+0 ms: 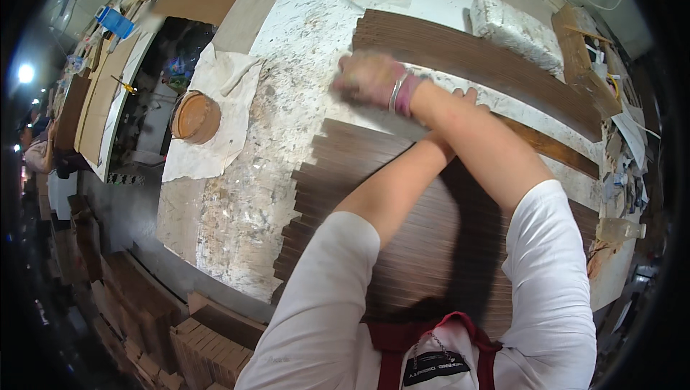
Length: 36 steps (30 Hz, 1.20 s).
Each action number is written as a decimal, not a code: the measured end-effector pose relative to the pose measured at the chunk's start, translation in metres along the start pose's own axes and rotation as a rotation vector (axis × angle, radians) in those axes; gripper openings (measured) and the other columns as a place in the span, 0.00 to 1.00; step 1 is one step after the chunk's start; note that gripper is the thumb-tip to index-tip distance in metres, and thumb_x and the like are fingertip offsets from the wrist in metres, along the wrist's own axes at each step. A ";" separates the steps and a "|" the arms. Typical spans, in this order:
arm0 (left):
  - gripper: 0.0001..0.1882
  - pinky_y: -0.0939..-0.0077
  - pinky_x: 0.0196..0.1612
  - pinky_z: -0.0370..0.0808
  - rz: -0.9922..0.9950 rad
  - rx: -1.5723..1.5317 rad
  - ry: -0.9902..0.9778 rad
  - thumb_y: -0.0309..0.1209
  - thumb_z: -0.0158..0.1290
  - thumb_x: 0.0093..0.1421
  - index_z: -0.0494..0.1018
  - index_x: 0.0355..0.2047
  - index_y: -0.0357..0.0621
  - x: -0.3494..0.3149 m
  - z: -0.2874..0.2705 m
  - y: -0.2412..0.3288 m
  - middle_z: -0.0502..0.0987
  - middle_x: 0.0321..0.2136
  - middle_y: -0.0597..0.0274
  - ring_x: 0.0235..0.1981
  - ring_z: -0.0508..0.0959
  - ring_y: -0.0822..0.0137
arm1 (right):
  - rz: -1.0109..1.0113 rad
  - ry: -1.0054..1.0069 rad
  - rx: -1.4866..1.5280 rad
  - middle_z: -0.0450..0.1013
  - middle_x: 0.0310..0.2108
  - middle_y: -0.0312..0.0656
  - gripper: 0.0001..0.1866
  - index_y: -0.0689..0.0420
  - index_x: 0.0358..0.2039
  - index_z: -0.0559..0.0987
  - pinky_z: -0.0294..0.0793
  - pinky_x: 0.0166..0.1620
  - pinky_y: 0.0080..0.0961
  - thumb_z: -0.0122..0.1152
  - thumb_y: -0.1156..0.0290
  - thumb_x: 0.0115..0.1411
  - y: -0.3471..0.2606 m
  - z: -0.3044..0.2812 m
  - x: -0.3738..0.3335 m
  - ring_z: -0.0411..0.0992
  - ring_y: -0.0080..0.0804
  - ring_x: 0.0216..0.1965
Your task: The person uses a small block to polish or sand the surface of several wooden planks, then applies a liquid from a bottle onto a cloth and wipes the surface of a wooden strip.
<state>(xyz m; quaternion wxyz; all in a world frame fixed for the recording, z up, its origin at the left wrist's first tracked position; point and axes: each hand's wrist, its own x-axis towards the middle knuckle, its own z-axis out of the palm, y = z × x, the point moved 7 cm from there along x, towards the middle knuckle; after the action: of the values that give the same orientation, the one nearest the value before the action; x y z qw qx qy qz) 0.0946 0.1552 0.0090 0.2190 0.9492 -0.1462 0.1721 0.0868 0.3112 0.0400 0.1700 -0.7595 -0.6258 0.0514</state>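
My forearms cross, the right one over the left. My right hand (371,80), in a pinkish glove with a metal bracelet at the wrist, is smeared by motion. Its fingers look curled around something I cannot make out, above the pale worktop. Behind my right forearm my left hand (468,95) is mostly hidden; only a few fingertips show, near a glossy reddish-brown strip (553,147). What it grips cannot be seen. Below lies a broad row of dark brown strips (424,246) with uneven left ends. Farther off is another group of brown strips (467,59).
A tub of brown liquid (196,117) stands on a stained white cloth (233,113) at left. A white speckled block (514,31) lies at the far right, beside a wooden box (578,52). A clear bottle (619,230) is at the right edge. Stacked boards (215,340) stand at lower left.
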 end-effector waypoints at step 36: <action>0.29 0.58 0.46 0.73 0.018 0.185 -0.309 0.38 0.61 0.51 0.70 0.54 0.49 0.048 0.053 0.105 0.73 0.45 0.54 0.44 0.74 0.49 | 1.447 0.773 0.076 0.72 0.52 0.50 0.29 0.56 0.52 0.75 0.66 0.56 0.35 0.59 0.49 0.56 0.192 -0.180 -0.744 0.69 0.46 0.54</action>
<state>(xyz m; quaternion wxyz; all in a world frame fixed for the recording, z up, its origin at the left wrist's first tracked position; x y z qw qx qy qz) 0.1151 0.0305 0.0209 0.1041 0.9792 -0.1699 0.0391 0.1615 -0.4742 0.0467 0.3241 -0.9330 0.1236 -0.0956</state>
